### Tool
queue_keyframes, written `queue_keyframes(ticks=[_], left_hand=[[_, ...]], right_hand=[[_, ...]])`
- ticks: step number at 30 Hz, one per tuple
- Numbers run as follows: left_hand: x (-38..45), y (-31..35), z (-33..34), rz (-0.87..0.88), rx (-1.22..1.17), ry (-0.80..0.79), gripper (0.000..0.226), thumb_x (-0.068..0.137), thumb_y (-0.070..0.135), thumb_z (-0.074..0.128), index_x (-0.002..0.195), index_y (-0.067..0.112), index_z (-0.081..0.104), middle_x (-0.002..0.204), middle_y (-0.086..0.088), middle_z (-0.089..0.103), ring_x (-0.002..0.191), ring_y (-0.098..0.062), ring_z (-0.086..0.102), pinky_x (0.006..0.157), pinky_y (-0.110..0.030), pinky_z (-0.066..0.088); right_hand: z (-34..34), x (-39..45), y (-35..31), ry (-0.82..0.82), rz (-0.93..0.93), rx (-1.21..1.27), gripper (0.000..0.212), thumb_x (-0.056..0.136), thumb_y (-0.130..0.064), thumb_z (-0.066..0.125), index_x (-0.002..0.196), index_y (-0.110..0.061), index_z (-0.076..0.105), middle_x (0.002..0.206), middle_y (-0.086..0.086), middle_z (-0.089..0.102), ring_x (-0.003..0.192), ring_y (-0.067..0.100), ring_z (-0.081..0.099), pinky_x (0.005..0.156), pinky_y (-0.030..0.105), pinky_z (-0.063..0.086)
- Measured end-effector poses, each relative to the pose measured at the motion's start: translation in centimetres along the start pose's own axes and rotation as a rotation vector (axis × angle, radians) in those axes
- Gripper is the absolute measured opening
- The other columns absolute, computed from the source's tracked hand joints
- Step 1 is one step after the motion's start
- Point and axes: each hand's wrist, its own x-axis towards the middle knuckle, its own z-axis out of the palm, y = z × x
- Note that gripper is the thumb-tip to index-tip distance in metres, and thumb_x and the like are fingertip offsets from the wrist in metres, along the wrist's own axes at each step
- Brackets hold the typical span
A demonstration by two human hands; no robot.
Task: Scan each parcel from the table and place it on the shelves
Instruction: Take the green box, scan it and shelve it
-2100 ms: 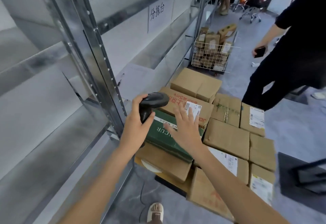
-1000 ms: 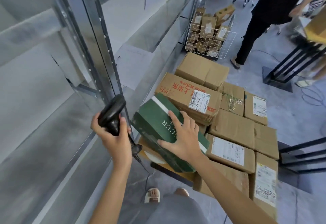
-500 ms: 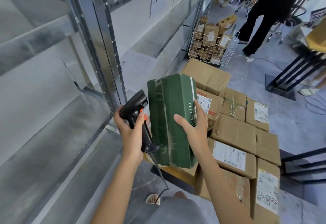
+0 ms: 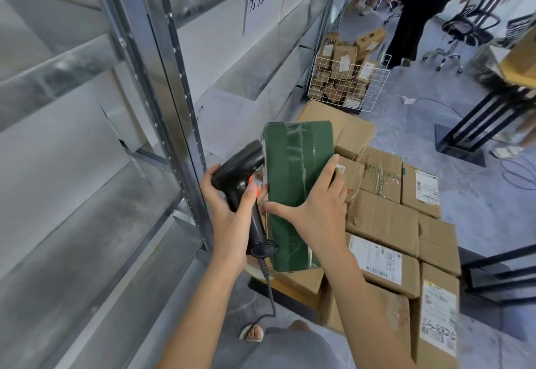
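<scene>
right hand (image 4: 314, 212) grips the green parcel (image 4: 295, 177) from the near side, thumb spread across its lower face, fingers wrapped round the right edge. parcel is held up on end above the stack of cardboard boxes (image 4: 385, 223), long axis running away from the person, taped plain face toward the camera. left hand (image 4: 229, 209) is curled round the handle of the black scanner (image 4: 240, 174), a finger by the orange trigger; the scanner head sits just beside the parcel's left edge, touching or nearly so, cable hanging down. a bit of label shows on that left side, mostly hidden, can't tell if it's lined up with the scanner. judgement: scan step in hand, shelving not yet done. metal shelves (image 4: 87, 223) lie to the left, nearer the scanner hand, so the parcel must pass the upright post (image 4: 171, 125) between. wire basket (image 4: 348, 84) of small parcels and a person in black (image 4: 420, 11) stand well apart beyond.
</scene>
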Motion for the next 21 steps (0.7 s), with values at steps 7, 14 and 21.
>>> queue_keyframes(ticks=[7, 14, 21], left_hand=[[0.3, 0.0, -0.3, -0.016, -0.043, 0.006, 0.055, 0.085, 0.034, 0.074, 0.122, 0.062, 0.044, 0.137, 0.006, 0.056, 0.117, -0.016, 0.067, 0.104, -0.044, 0.051], [0.8, -1.4, -2.5, -0.197, -0.015, 0.044, 0.056, 0.088, 0.028, 0.074, 0.122, 0.06, 0.044, 0.135, -0.005, 0.061, 0.117, -0.025, 0.066, 0.101, -0.053, 0.053], [0.6, -1.5, -1.6, -0.183, -0.075, -0.04, 0.054, 0.089, 0.025, 0.077, 0.122, 0.058, 0.05, 0.124, 0.004, 0.067, 0.107, -0.016, 0.072, 0.077, -0.035, 0.063]], right_hand=[[1.3, -0.3, 0.7, 0.082, 0.009, 0.12, 0.118, 0.068, -0.069, 0.071, 0.161, -0.031, 0.008, 0.166, 0.002, 0.005, 0.148, 0.029, 0.015, 0.118, 0.053, 0.019], [-0.3, 0.5, 2.2, 0.147, 0.121, 0.778, 0.075, 0.066, -0.058, 0.066, 0.137, -0.056, 0.044, 0.155, -0.018, 0.039, 0.14, 0.015, 0.04, 0.113, 0.054, 0.039], [-0.7, 1.1, 1.2, -0.058, -0.033, 0.511, 0.087, 0.069, -0.072, 0.054, 0.148, -0.063, 0.019, 0.166, -0.022, 0.01, 0.154, 0.014, 0.012, 0.123, 0.055, 0.014]])
